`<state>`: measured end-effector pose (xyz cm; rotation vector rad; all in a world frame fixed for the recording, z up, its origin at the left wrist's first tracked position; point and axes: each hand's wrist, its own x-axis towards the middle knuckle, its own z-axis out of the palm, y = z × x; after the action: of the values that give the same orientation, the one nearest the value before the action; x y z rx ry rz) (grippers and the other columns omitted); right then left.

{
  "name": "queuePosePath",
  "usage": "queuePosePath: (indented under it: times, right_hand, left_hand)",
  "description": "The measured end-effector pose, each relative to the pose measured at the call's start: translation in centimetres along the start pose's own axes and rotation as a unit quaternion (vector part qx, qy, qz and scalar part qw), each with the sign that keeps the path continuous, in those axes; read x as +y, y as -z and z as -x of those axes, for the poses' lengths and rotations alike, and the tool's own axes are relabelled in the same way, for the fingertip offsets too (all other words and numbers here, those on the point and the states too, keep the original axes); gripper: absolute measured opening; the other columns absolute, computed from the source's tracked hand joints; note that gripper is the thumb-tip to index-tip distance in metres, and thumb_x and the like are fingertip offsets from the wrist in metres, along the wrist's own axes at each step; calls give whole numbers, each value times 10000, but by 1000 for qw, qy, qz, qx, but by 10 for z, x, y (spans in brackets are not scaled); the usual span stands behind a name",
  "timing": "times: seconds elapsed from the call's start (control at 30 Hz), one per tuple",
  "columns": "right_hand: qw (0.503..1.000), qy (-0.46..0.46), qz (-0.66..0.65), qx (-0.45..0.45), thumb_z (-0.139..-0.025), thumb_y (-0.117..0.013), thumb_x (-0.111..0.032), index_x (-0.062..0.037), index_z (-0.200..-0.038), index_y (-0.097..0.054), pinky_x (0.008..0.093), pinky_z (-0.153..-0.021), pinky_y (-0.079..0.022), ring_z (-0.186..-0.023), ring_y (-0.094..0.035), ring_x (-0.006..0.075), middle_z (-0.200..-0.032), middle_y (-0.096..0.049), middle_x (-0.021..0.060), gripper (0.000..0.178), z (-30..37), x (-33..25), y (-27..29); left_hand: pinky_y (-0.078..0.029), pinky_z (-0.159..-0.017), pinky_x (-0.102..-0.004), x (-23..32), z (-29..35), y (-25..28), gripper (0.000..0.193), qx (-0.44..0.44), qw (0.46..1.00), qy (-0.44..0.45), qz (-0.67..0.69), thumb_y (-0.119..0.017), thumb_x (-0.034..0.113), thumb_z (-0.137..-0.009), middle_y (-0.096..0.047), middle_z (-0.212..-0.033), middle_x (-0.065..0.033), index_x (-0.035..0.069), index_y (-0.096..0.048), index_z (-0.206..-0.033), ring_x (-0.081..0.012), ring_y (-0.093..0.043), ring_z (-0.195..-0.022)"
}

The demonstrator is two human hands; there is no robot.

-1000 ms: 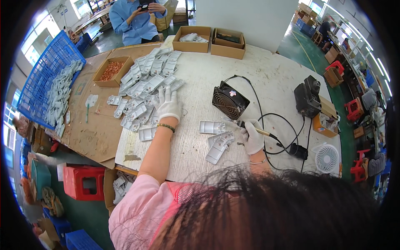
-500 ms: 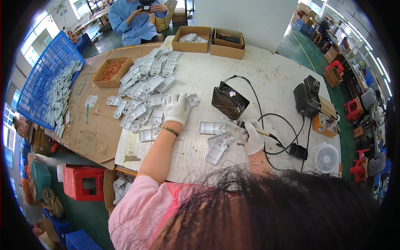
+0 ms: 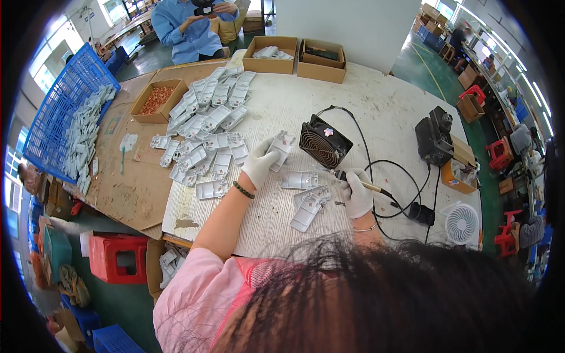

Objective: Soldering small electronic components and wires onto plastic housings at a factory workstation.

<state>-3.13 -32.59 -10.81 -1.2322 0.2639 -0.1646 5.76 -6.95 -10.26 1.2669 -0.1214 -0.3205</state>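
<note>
My left hand, in a white glove, grips a light grey plastic housing by its near left side, tilted above the table. My right hand, gloved as well, is closed around a soldering iron, its tip pointing left toward the foot of a black fan. Below the fan lie a grey housing and, overlapping others, another housing. A large heap of the same housings spreads to the left of my left hand.
Copper-coloured small parts fill a cardboard box. A blue crate of housings leans at far left. Two cardboard boxes stand at the back. A black soldering station, looping cables and a small white fan are at right. Across the table sits a person.
My left hand has lifted a housing from beside the heap and turned it, bringing it slightly right toward the black fan. My right hand and the soldering iron stay in place.
</note>
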Motion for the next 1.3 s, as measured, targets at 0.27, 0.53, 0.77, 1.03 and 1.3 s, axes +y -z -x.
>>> queuePosePath:
  times: [0.27, 0.53, 0.77, 1.03, 1.3]
  right_hand:
    - [1000, 1, 0, -6, -899, -577, -191, -57, -899, -584, 144, -448, -334, -497, -431, 8, -675, -577, 11, 134, 0, 2, 0]
    - [1000, 1, 30, -3, -948, -514, -192, -71, -898, -567, 139, -442, -307, -498, -402, -1, -669, -545, -29, 141, -1, 2, 1]
    - [1000, -5, -5, -5, -896, -578, -183, -54, -904, -592, 153, -458, -349, -515, -450, 18, -676, -584, 12, 130, -3, 4, 5]
    - [1000, -13, -10, -8, -893, -578, -183, -54, -909, -594, 156, -463, -353, -535, -467, 22, -690, -589, 12, 130, -2, 3, 4]
    - [1000, -5, -10, -6, -896, -576, -187, -52, -911, -592, 151, -464, -351, -537, -468, 20, -692, -585, 8, 137, -2, 4, 3]
  left_hand:
    - [-557, -741, -340, -9, 0, 7, 370, -39, 993, 82, 77, -611, 132, -857, -626, -967, -100, -3, -507, -1185, -218, -658, -830]
    - [-480, -642, -221, -7, 3, -3, 197, -38, 998, 37, 34, -614, 134, -845, -639, -857, -4, 43, -608, -1020, -81, -601, -731]
    - [-496, -670, -253, -6, 3, -1, 159, -30, 999, 38, 5, -626, 116, -850, -648, -846, -18, 58, -607, -997, -111, -617, -736]
    - [-461, -608, -216, 1, 8, -5, 155, -28, 999, 30, -10, -635, 139, -846, -646, -826, -2, 66, -615, -981, -76, -592, -695]
    - [-428, -559, -192, 1, 8, -6, 142, -14, 999, 32, -30, -626, 160, -855, -624, -800, 10, 72, -619, -967, -49, -553, -648]
